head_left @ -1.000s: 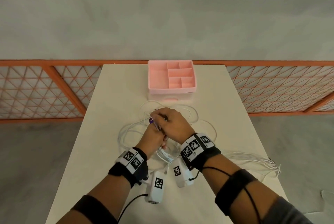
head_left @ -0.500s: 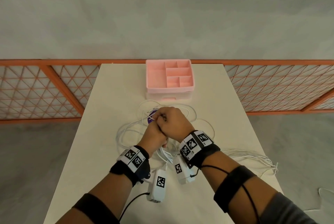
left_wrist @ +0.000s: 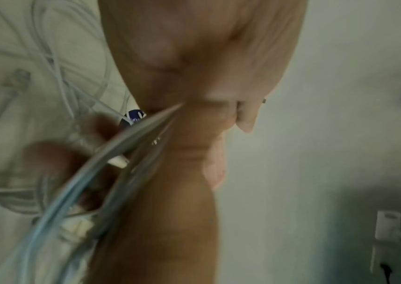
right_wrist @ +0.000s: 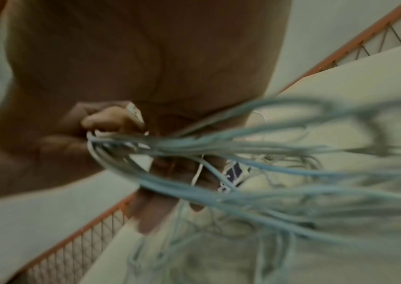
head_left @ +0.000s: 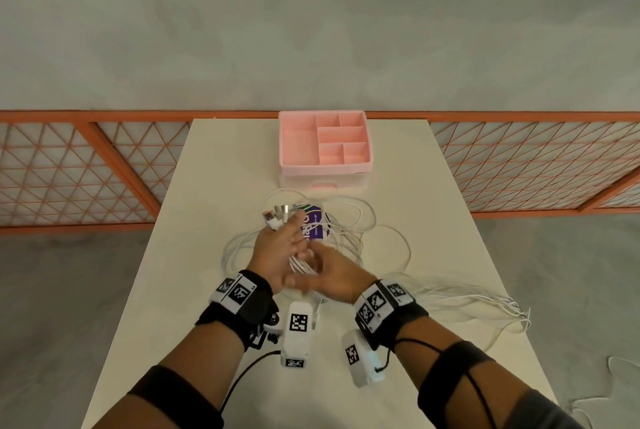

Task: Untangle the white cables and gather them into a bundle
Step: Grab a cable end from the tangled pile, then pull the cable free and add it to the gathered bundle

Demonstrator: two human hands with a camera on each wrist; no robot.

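Observation:
My left hand (head_left: 281, 241) grips a bunch of white cables (head_left: 360, 220) over the table's middle, and their plug ends (head_left: 277, 215) stick out past its fingers. In the left wrist view the strands (left_wrist: 131, 134) run into the closed left hand (left_wrist: 194, 76). Just behind it, my right hand (head_left: 323, 271) curls round the same bunch. The right wrist view shows that hand's fingers (right_wrist: 107, 123) pinching the strands (right_wrist: 219, 149) and a white plug (right_wrist: 135, 113). Loose loops lie on the table around a purple-and-white packet (head_left: 315, 226).
A pink compartment organiser (head_left: 325, 169) stands at the far end of the white table (head_left: 221, 165). More cable ends (head_left: 478, 300) trail toward the table's right edge. An orange lattice fence (head_left: 69, 169) runs behind, over a grey floor.
My right hand has drawn back from on top of the left hand to just behind it. The left hand has turned, so the plug ends and the purple packet now show.

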